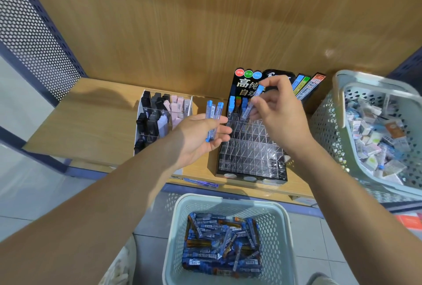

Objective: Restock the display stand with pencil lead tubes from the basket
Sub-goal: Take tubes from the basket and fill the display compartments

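Observation:
A clear acrylic display stand (251, 147) with a black printed header sits on the wooden shelf; a few blue-capped tubes stand in its back row, the other slots are bare. My left hand (201, 136), palm up to the stand's left, holds a few blue-capped lead tubes (213, 116). Over the stand's back rows, my right hand (277, 115) pinches one blue-capped tube (252, 104), tilted with its lower end at the slots. Below, on the floor, a pale basket (280, 216) holds several blue and amber lead tubes (221, 246).
A clear organiser of black, grey and pink items (159, 118) stands left of the stand. A second pale basket (338, 129) full of small packets sits at the right on the shelf. Perforated metal panels flank the shelf. One loose tube (201, 182) lies at the shelf's front edge.

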